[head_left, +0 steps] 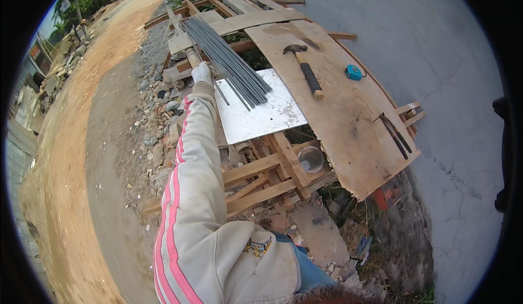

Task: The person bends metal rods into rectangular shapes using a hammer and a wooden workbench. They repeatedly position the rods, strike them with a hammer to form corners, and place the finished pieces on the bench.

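Observation:
My left hand [201, 73], in a white glove, has its fingers closed on a pale round pole [193, 57] beside a bundle of thin dark metal rods [234, 64]. The rods lie slanting across planks and a white board [260, 122]; one rod sits apart, close to my hand. On the plywood sheet [354, 157] to the right are a hammer [309, 77] with a dark-wrapped handle, a teal tape measure [353, 73] and dark long-handled pincers [396, 137]. My right hand is out of view.
A stack of wooden frames [256, 192] holds the boards, with a clear container [311, 158] among them. Rubble [155, 129] lies underneath and alongside. A grey cracked wall [447, 86] bounds the right side; a dirt road [71, 195] runs along the left.

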`<state>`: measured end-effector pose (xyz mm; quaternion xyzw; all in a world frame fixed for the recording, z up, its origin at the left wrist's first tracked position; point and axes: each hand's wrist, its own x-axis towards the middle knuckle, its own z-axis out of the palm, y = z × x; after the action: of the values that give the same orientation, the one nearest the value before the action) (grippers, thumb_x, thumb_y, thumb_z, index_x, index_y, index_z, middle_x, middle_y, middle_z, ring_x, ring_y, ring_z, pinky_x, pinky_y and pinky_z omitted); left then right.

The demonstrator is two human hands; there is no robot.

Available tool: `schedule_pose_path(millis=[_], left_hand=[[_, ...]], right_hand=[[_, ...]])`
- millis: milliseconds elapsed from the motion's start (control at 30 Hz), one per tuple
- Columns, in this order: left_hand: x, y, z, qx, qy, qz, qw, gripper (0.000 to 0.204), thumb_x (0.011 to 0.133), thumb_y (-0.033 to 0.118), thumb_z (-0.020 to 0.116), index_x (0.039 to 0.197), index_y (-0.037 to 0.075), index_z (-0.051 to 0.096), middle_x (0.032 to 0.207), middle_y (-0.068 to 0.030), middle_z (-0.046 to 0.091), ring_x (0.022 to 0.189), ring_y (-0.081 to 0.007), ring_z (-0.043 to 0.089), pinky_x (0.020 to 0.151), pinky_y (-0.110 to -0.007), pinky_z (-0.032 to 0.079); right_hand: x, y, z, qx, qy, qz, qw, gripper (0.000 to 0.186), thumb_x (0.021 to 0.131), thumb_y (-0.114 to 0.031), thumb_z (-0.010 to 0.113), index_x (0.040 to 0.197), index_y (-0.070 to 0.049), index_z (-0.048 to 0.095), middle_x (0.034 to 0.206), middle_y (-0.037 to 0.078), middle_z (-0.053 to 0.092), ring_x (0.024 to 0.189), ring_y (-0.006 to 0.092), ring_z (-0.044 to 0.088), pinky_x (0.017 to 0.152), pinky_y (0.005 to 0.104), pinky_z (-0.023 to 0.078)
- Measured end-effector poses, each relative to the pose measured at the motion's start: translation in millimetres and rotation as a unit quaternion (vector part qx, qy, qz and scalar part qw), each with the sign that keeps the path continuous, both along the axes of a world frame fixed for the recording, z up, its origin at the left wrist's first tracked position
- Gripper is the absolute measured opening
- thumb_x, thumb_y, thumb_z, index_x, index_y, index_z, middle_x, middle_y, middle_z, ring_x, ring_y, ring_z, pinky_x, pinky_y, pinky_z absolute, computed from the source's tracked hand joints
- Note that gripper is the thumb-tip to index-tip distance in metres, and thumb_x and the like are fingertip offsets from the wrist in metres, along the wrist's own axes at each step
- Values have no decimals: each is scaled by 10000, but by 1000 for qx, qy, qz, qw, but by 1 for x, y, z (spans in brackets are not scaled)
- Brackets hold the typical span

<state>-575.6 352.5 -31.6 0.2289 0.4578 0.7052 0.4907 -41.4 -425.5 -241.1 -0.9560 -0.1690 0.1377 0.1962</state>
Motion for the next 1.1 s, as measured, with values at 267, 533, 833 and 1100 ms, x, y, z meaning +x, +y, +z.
schedule_pose_path(millis=[267, 533, 833, 1100], left_hand=[[56, -108, 37, 113, -237, -32, 964, 173, 1084, 241, 633, 1066, 70, 615, 673, -9, 518, 438, -149, 448, 555, -389, 535], [146, -230, 91, 224, -93, -43, 969, 229, 1143, 230, 529, 1232, 29, 593, 697, -14, 537, 514, -139, 532, 596, -343, 559], [249, -402, 70, 149, -20, -316, 937, 254, 1131, 223, 582, 1275, 15, 581, 880, -64, 678, 780, -159, 670, 710, -319, 579], [347, -579, 8, 124, 10, -584, 802, 194, 1112, 196, 622, 1237, 48, 631, 1062, -49, 704, 990, -150, 675, 885, -330, 572]], right_hand=[[8, -11, -15, -4, -6, -23, 1000, 733, 1051, -450, 679, 1464, 143, 555, 1414, 341, 631, 1295, 452, 602, 1125, 466, 453], [13, -14, 59, 169, -177, -46, 968, 682, 1060, -428, 683, 1451, 120, 567, 1259, 294, 680, 1131, 406, 654, 1013, 451, 508], [-46, 47, 248, 453, 158, 113, 870, 219, 1094, -215, 636, 1143, -3, 617, 653, 19, 529, 497, 110, 488, 496, 305, 403], [-51, -7, 244, 395, 46, 169, 902, 162, 1006, -104, 735, 1121, 3, 692, 982, 65, 699, 895, 160, 612, 857, 317, 510]])
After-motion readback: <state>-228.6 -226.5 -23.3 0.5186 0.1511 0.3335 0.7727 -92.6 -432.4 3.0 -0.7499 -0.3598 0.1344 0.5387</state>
